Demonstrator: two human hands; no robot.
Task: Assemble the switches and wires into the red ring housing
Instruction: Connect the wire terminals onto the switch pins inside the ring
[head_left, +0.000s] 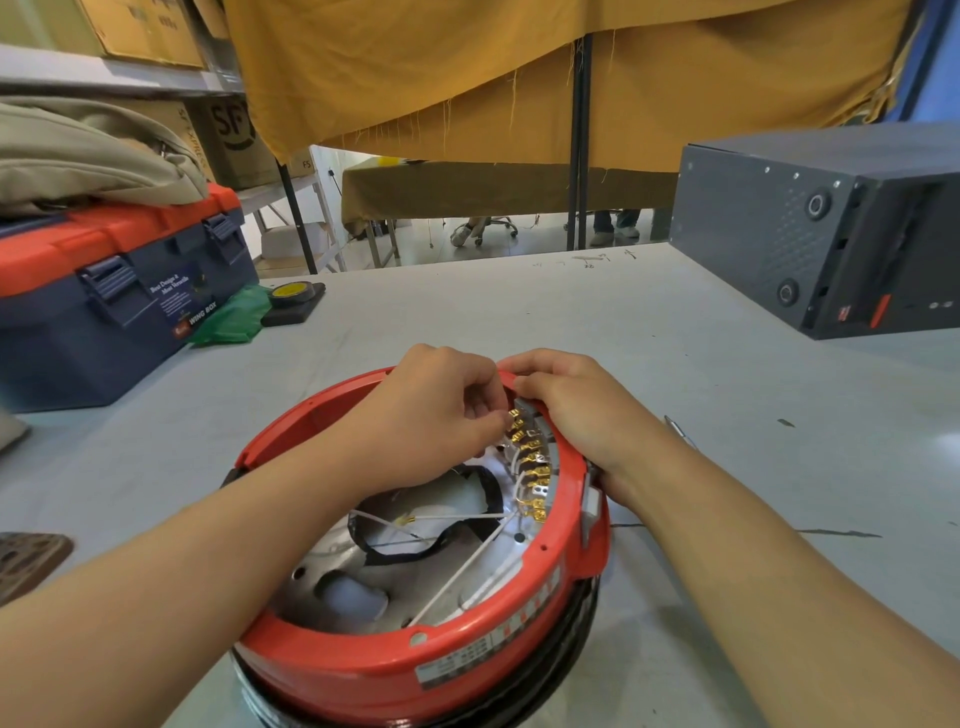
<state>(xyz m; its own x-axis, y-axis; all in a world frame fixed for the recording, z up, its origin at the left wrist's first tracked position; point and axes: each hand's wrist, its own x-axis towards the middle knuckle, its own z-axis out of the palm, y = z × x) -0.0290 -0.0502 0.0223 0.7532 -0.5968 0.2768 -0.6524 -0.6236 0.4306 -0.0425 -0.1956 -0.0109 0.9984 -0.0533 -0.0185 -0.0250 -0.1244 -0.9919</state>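
Observation:
The red ring housing (363, 660) sits on the grey table in front of me, open side up. Inside its right wall runs a row of grey switches with several brass terminals (532, 467), and white wires (467, 571) cross the metal floor. My left hand (431, 415) reaches over the ring from the left and pinches the topmost brass terminal (513, 414) at the far end of the row. My right hand (576, 410) lies over the far right rim, fingers curled on the red edge beside the switches.
A blue and orange toolbox (119, 296) stands at the left with a beige bag on it. A tape roll (292, 293) and green plastic lie beside it. A dark grey metal case (831, 228) occupies the right rear. A small metal tool (680, 431) lies right of the ring.

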